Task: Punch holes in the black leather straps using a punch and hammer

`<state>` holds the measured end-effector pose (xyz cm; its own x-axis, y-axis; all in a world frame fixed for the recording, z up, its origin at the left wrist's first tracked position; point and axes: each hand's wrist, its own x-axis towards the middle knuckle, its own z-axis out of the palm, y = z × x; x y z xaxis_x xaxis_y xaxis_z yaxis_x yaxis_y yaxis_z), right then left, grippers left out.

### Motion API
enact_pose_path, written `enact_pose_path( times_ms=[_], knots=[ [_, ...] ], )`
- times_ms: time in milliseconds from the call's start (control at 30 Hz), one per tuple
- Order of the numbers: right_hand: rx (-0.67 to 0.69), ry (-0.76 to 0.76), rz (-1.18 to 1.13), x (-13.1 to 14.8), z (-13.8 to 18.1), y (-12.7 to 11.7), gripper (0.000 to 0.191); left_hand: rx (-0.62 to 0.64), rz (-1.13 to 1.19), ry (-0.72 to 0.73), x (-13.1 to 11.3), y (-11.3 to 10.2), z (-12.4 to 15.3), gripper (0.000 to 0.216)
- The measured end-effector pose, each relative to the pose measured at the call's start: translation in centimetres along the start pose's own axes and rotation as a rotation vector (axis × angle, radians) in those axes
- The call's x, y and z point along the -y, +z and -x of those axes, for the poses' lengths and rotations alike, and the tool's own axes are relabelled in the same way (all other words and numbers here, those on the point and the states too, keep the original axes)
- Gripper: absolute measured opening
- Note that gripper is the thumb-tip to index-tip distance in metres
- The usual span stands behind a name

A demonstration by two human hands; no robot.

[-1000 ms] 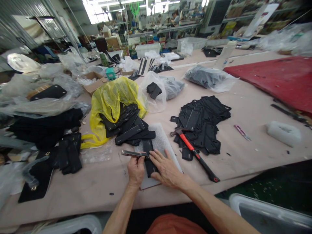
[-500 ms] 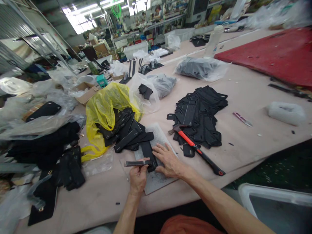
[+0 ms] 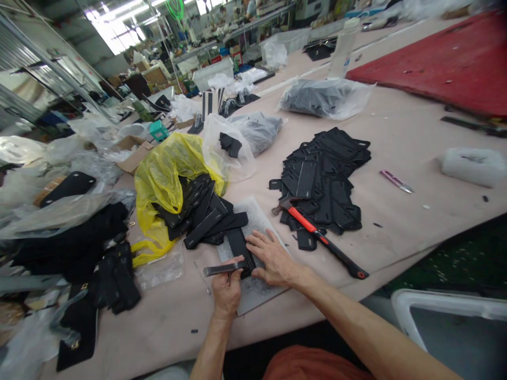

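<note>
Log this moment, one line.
left hand: holding dark bar | right hand: touching black strip | black strip: on pale board | hammer: unheld

The left grip (image 3: pixel 227 290) holds a metal tool (image 3: pixel 217 269); the right grip (image 3: pixel 273 259) touches a black strip (image 3: pixel 237 244).

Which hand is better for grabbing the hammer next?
Probably the right hand: it's nearer the hammer and lies spread out flat, gripping nothing that I can see. The left hand is already pinching a metal tool.
</note>
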<state>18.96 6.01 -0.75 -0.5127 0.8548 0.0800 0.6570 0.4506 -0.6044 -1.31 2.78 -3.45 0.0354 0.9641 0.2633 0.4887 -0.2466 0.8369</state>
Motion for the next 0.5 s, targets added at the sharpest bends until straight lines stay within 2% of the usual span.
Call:
enact_pose_path(
  times_ms=[500],
  knots=[
    [-0.024, -0.003, -0.004, -0.03, 0.01, 0.00, 0.068, 0.006, -0.051, 0.026, 0.37, 0.18, 0.17, 0.020]
  ],
)
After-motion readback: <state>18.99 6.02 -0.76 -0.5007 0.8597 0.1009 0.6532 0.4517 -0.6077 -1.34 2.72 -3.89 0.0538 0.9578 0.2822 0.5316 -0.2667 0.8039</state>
